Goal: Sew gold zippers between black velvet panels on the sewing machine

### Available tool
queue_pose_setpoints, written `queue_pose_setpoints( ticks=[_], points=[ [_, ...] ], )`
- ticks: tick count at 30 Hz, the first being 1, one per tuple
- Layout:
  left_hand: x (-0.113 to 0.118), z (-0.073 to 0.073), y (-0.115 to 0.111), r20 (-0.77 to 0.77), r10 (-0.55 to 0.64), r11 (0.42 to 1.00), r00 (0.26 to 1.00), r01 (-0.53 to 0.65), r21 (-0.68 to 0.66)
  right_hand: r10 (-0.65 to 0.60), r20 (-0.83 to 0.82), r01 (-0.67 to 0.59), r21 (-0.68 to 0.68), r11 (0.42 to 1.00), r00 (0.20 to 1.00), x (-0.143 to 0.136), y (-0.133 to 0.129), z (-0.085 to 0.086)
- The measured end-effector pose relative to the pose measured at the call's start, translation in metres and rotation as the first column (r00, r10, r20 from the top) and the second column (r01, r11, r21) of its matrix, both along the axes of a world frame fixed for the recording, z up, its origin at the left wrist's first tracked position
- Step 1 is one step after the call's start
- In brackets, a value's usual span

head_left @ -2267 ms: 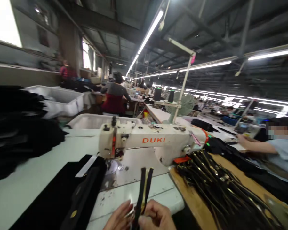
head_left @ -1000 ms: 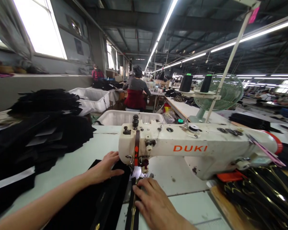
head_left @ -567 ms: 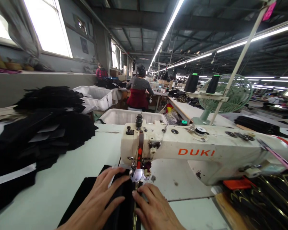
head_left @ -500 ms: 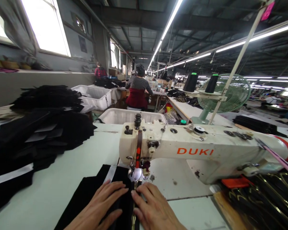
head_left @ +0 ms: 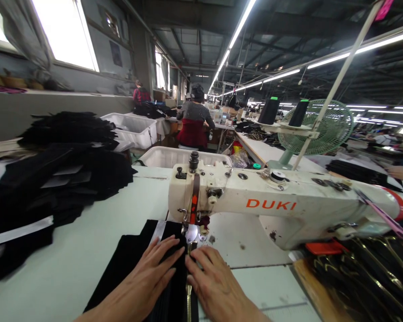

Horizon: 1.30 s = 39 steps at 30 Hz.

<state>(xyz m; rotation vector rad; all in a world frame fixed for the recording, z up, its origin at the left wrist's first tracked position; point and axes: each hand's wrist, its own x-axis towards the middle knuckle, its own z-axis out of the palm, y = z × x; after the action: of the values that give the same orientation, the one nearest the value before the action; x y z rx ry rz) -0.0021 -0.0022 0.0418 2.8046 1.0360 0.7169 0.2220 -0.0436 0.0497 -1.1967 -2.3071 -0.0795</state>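
Note:
My left hand [head_left: 156,270] lies on a black fabric piece [head_left: 119,261], its fingers stretched out toward the needle area of a white sewing machine [head_left: 221,190]. A pale strip [head_left: 159,230] crosses the fabric's far edge. Close beside it, my right hand [head_left: 213,277] has its fingers bent and closed at the edge of a black zipper [head_left: 189,297] with gold-coloured teeth. The zipper runs along the fabric's right edge toward the lit presser foot [head_left: 190,233]. My right fingertips partly cover the zipper.
Black cut pieces [head_left: 97,172] are heaped at left. More zippers [head_left: 369,273] lie on a wooden board [head_left: 307,281] at right. Pink-handled scissors [head_left: 384,214] rest on the machine. Behind it stand a white bin [head_left: 147,156], thread cones [head_left: 268,112], a fan [head_left: 336,123] and a seated person [head_left: 195,118].
The view has shifted slightly, so the machine and fabric appear a little higher. Both hands keep nearly the same place on the work. Part of another person's arm now shows at the right edge.

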Motion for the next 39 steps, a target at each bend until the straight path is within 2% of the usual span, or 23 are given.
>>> queue_pose_setpoints(
  ticks=[4, 7, 9, 11, 12, 13, 14, 16, 17, 19, 21, 23, 26, 28, 33, 39],
  points=[
    [0.002, 0.01, 0.001, -0.064, -0.024, 0.991, 0.998, 0.015, -0.13, 0.062, -0.033, -0.068, -0.222, 0.973, 0.998, 0.004, -0.005, 0.017],
    [0.001, 0.021, 0.004, -0.098, -0.055, 0.975, 0.994, 0.033, -0.218, 0.137, -0.064, -0.151, -0.357, 0.922, 0.988, 0.007, -0.018, 0.043],
    [0.001, 0.025, 0.006, -0.108, -0.07, 0.966, 0.992, 0.041, -0.254, 0.276, -0.111, -0.296, -0.454, 0.841, 0.955, 0.01, -0.027, 0.065],
    [0.001, 0.026, 0.006, -0.113, -0.077, 0.962, 0.991, 0.044, -0.268, 0.437, -0.217, -0.48, -0.546, 0.687, 0.873, 0.013, -0.031, 0.083],
    [0.001, 0.026, 0.004, -0.115, -0.075, 0.963, 0.991, 0.042, -0.266, 0.447, -0.268, -0.515, -0.564, 0.646, 0.854, 0.014, -0.03, 0.087],
    [0.001, 0.025, 0.003, -0.115, -0.07, 0.965, 0.991, 0.038, -0.259, 0.396, -0.291, -0.49, -0.563, 0.665, 0.871, 0.016, -0.028, 0.087],
    [0.002, 0.024, 0.001, -0.115, -0.063, 0.969, 0.991, 0.033, -0.247, 0.293, -0.282, -0.404, -0.544, 0.735, 0.913, 0.017, -0.024, 0.083],
    [0.003, 0.022, -0.003, -0.112, -0.046, 0.975, 0.993, 0.021, -0.219, 0.045, -0.228, -0.14, -0.424, 0.895, 0.973, 0.018, -0.013, 0.065],
    [0.003, 0.02, -0.005, -0.107, -0.039, 0.981, 0.993, 0.018, -0.194, 0.006, -0.194, -0.076, -0.355, 0.932, 0.981, 0.018, -0.008, 0.053],
    [0.003, 0.015, -0.008, -0.101, -0.027, 0.993, 0.994, 0.015, -0.113, 0.048, -0.13, -0.078, -0.237, 0.968, 0.99, 0.016, -0.001, 0.029],
    [0.003, 0.011, -0.01, -0.107, -0.015, 1.0, 0.994, 0.015, 0.005, 0.085, -0.082, -0.096, -0.139, 0.986, 0.993, 0.012, 0.001, 0.01],
    [0.002, 0.007, -0.011, -0.116, 0.001, 0.992, 0.993, 0.014, 0.122, 0.065, -0.072, -0.068, -0.033, 0.997, 0.995, 0.007, -0.001, -0.001],
    [0.002, 0.004, -0.01, -0.126, 0.008, 0.969, 0.992, 0.024, 0.248, 0.026, -0.093, -0.018, 0.086, 0.996, 0.995, 0.003, -0.001, -0.008],
    [0.002, 0.004, -0.01, -0.135, 0.0, 0.956, 0.991, 0.039, 0.29, 0.015, -0.096, -0.004, 0.111, 0.994, 0.995, 0.002, 0.001, -0.012],
    [0.003, 0.005, -0.007, -0.131, -0.009, 0.947, 0.991, 0.051, 0.317, 0.008, -0.084, 0.006, 0.166, 0.986, 0.996, 0.003, 0.008, -0.022],
    [0.003, 0.006, -0.004, -0.056, -0.007, 0.972, 0.998, 0.02, 0.236, 0.006, -0.054, 0.003, 0.164, 0.986, 0.999, 0.005, 0.007, -0.027]
  ],
)
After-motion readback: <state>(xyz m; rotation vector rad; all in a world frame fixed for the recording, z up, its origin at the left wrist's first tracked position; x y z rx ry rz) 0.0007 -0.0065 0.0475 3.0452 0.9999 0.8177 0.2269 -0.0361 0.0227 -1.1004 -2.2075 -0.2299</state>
